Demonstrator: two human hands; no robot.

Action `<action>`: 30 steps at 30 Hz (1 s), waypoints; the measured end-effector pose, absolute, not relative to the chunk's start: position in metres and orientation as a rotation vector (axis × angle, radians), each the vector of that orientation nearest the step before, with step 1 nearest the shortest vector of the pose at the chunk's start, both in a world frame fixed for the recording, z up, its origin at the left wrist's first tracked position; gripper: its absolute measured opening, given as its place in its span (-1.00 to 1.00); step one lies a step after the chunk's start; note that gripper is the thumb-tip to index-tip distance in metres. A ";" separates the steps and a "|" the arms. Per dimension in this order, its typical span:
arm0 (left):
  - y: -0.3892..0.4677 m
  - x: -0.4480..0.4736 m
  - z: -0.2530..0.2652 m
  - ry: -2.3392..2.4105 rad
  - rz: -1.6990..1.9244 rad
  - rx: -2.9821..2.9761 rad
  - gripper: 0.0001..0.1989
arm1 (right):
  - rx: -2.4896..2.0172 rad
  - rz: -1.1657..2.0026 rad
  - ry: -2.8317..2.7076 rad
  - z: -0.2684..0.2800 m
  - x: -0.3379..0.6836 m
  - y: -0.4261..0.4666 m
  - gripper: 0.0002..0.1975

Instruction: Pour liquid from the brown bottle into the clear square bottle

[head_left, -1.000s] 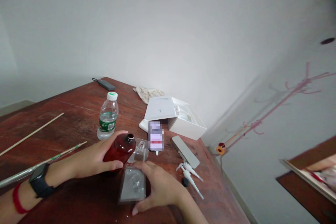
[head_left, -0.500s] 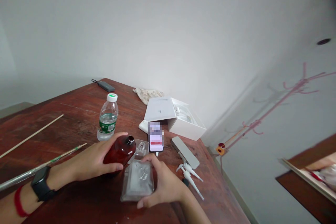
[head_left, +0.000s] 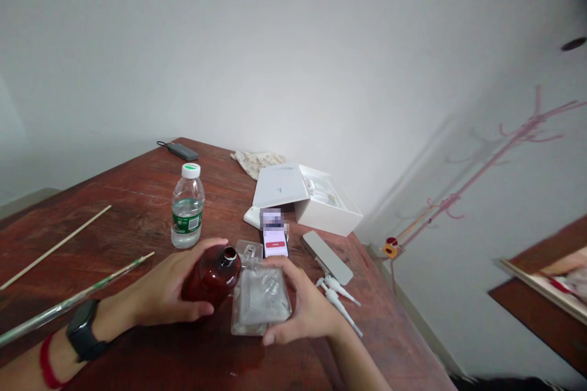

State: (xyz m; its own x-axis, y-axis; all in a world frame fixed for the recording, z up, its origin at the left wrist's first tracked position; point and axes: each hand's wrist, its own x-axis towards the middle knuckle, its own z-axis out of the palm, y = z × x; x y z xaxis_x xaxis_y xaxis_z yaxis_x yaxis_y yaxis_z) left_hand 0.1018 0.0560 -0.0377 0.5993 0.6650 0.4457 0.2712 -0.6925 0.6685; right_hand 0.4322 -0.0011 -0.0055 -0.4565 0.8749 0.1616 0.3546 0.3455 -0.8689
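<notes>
My left hand [head_left: 160,290] is wrapped around a dark reddish-brown bottle [head_left: 214,275], its uncapped neck facing up. To the right, my right hand [head_left: 305,305] grips a clear square plastic bottle [head_left: 259,302] by its right side, thumb at the near edge and fingers at the far edge. The two bottles are close together; I cannot tell whether they touch. Just behind stands another clear plastic bottle [head_left: 250,252] with an open neck, partly hidden. White dispenser pumps [head_left: 337,302] lie on the table to the right of my right hand.
Behind my hands are a water bottle [head_left: 187,214], a lit phone [head_left: 275,241], an open white box [head_left: 325,214] and a grey case [head_left: 328,256]. Thin sticks [head_left: 59,244] lie at the left on the wooden table [head_left: 128,189]. A pink coat rack [head_left: 486,162] stands beyond the right edge.
The clear bottle in my right hand has shifted right and slightly away from me. The brown bottle in my left hand has moved slightly right and downward in view.
</notes>
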 end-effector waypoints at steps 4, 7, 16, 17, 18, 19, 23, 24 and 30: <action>0.051 0.108 -0.042 0.575 0.984 2.275 -0.12 | -1.046 1.050 -2.002 -0.003 0.428 0.001 0.08; 0.053 0.108 -0.050 0.545 0.974 2.264 -0.11 | -1.037 1.049 -1.982 -0.005 0.427 0.002 0.03; 0.061 0.100 -0.065 0.682 0.963 2.250 -0.06 | -0.976 1.071 -1.901 -0.012 0.420 0.004 -0.01; 0.060 0.100 -0.064 0.680 0.960 2.251 -0.07 | -0.971 1.092 -1.885 -0.012 0.419 0.004 -0.01; 0.060 0.100 -0.063 0.683 0.952 2.250 -0.07 | -0.970 1.117 -1.871 -0.012 0.418 0.003 0.00; 0.059 0.099 -0.062 0.693 0.941 2.248 -0.07 | -0.974 1.138 -1.859 -0.012 0.418 0.003 -0.01; 0.058 0.099 -0.060 0.744 0.922 2.270 -0.07 | -0.998 1.114 -1.868 -0.010 0.418 0.004 -0.09; 0.058 0.098 -0.059 0.747 0.919 2.276 -0.07 | -0.994 1.096 -1.876 -0.010 0.418 0.005 -0.10; 0.051 0.100 -0.047 0.809 0.860 2.238 -0.08 | -1.004 1.012 -1.905 -0.011 0.417 0.006 -0.10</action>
